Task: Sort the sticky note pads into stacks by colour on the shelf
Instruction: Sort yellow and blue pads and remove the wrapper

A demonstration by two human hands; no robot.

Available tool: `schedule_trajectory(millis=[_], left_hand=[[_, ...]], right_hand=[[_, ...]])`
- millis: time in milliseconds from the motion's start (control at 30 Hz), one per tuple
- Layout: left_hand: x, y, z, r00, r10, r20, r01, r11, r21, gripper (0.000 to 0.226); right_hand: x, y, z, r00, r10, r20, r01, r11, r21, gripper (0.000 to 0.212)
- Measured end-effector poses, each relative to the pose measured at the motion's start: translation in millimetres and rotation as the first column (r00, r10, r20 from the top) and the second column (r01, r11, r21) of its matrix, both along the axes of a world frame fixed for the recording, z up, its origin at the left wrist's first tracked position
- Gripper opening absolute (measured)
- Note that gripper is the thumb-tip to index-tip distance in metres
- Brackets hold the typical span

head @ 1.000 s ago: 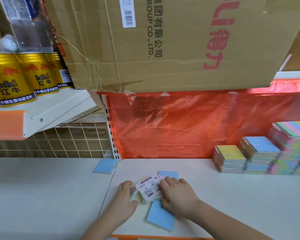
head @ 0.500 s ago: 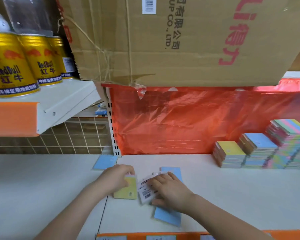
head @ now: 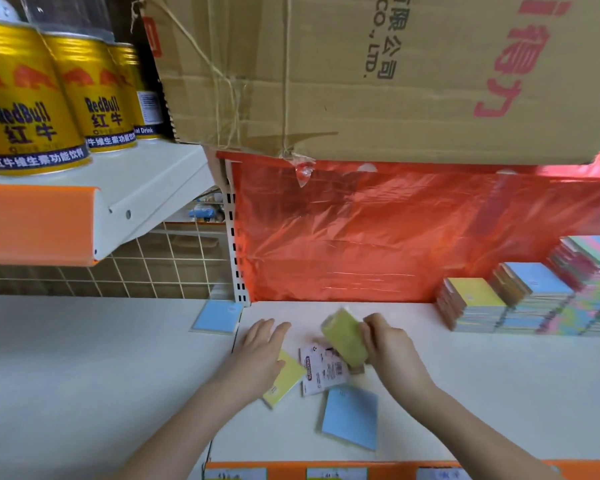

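Right hand (head: 392,344) grips a yellow-green pad (head: 345,337), fingers curled round its right edge, pad lifted off the shelf (head: 499,393) and tilted; it's motion-blurred, so edges are soft. Left hand (head: 260,351) is flat, fingers straight and slightly spread, palm resting on the upper-left part of a yellow pad (head: 286,381) lying on the shelf; nothing gripped.

Between the hands, just below the lifted pad: a white printed label card (head: 321,370) with a barcode, flat on the shelf, touching the yellow pad's right edge. Below it a blue pad (head: 350,417) lies flat, slightly skewed, near the front edge. Another blue pad (head: 217,317) sits up-left of the left hand, across the shelf seam.

Far right against the back: three stacks side by side, touching: yellow-topped stack (head: 471,306), blue-topped stack (head: 530,296), taller multicolour-striped stack (head: 593,282). Stack sides show mixed colours.

Behind: red plastic sheet (head: 378,230). Above: cardboard box (head: 378,74). Upper left shelf: gold Red Bull cans (head: 49,98).
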State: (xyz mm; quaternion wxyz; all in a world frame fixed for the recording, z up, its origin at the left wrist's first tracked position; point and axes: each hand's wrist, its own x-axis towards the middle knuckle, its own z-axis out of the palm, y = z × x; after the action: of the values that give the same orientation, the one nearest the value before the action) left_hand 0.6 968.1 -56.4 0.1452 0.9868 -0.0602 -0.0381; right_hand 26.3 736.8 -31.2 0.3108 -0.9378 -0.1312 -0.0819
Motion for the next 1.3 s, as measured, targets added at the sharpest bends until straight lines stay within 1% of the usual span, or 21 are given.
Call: schedule_trajectory(millis=[33,67,100,167,200,233,267,333,367,433,467,533,600,667,733,867,967,1033,1133,1233,1300], left_hand=[[-4,-1,-4,0.999,0.04,0.008,-0.041,0.993,0.107,0.065],[-8,-3,-7,0.997,0.075,0.005,-0.074,0.982,0.175,0.072],[-13,-5,-10,0.996,0.092,-0.006,-0.089,0.973,0.214,0.079],[-20,-9,-17,0.996,0.085,-0.028,-0.076,0.968,0.241,0.086],[-21,-9,-19,0.996,0.079,-0.028,-0.07,0.967,0.246,0.087],[-21,-8,-21,0.996,0.081,-0.019,-0.074,0.967,0.243,0.087],[-19,-7,-21,0.996,0.09,-0.009,-0.086,0.97,0.229,0.086],[-14,-1,-17,0.995,0.102,-0.001,-0.1,0.974,0.203,0.083],[-11,3,-14,0.995,0.104,0.002,-0.102,0.975,0.2,0.081],[-6,11,-10,0.996,0.085,0.002,-0.084,0.978,0.189,0.076],[-5,14,-9,0.998,0.068,-0.005,-0.066,0.982,0.178,0.073],[-3,14,-8,0.999,0.027,-0.026,-0.022,0.986,0.164,0.069],[-4,13,-7,0.999,0.004,-0.038,0.002,0.987,0.158,0.069],[-5,13,-9,0.999,-0.002,-0.04,0.007,0.99,0.138,0.07],[-6,16,-10,0.999,-0.002,-0.037,0.006,0.993,0.114,0.072],[-9,22,-9,1.0,0.013,-0.015,-0.011,0.995,0.096,0.073],[-9,25,-5,1.0,0.025,-0.01,-0.024,0.996,0.084,0.075],[-8,26,-2,1.0,0.019,0.004,-0.019,0.996,0.088,0.075],[-4,23,3,1.0,0.001,0.011,-0.002,0.995,0.097,0.074],[1,16,11,1.0,-0.011,0.025,0.009,0.995,0.099,0.074],[5,10,17,0.998,-0.017,0.055,0.012,0.996,0.086,0.073]], right_hand=[[1,-1,-3,0.993,-0.093,-0.075,0.108,0.968,0.225,0.014],[1,0,-4,0.976,-0.138,-0.166,0.195,0.897,0.396,0.01],[-1,3,-5,0.956,-0.137,-0.259,0.257,0.819,0.514,0.007],[-8,11,-8,0.904,-0.06,-0.422,0.34,0.698,0.63,0.02],[-14,14,-9,0.882,-0.029,-0.471,0.361,0.685,0.633,0.021],[-19,16,-9,0.871,-0.02,-0.491,0.358,0.71,0.606,0.018],[-24,16,-9,0.865,-0.037,-0.501,0.346,0.766,0.541,0.014],[-29,11,-12,0.883,-0.084,-0.462,0.255,0.912,0.323,0.014],[-29,8,-12,0.911,-0.092,-0.401,0.178,0.967,0.183,0.015],[-26,3,-11,0.974,-0.031,-0.222,0.012,0.996,-0.087,0.012],[-24,3,-8,0.987,0.055,-0.149,-0.082,0.979,-0.185,0.013],[-17,7,-2,0.947,0.299,-0.114,-0.32,0.894,-0.313,0.037],[-10,15,3,0.849,0.491,-0.197,-0.526,0.739,-0.422,0.066],[-5,26,5,0.787,0.538,-0.303,-0.61,0.606,-0.51,0.081],[1,32,8,0.763,0.525,-0.378,-0.638,0.512,-0.576,0.082],[8,39,19,0.774,0.422,-0.473,-0.626,0.396,-0.672,0.082],[2,46,16,0.835,0.461,-0.301,-0.48,0.343,-0.807,0.074],[-1,48,10,0.839,0.488,-0.241,-0.447,0.366,-0.816,0.073],[1,47,5,0.83,0.492,-0.263,-0.495,0.433,-0.754,0.074],[2,40,4,0.821,0.53,-0.211,-0.494,0.474,-0.729,0.063],[5,27,4,0.836,0.527,-0.154,-0.465,0.53,-0.709,0.062]])
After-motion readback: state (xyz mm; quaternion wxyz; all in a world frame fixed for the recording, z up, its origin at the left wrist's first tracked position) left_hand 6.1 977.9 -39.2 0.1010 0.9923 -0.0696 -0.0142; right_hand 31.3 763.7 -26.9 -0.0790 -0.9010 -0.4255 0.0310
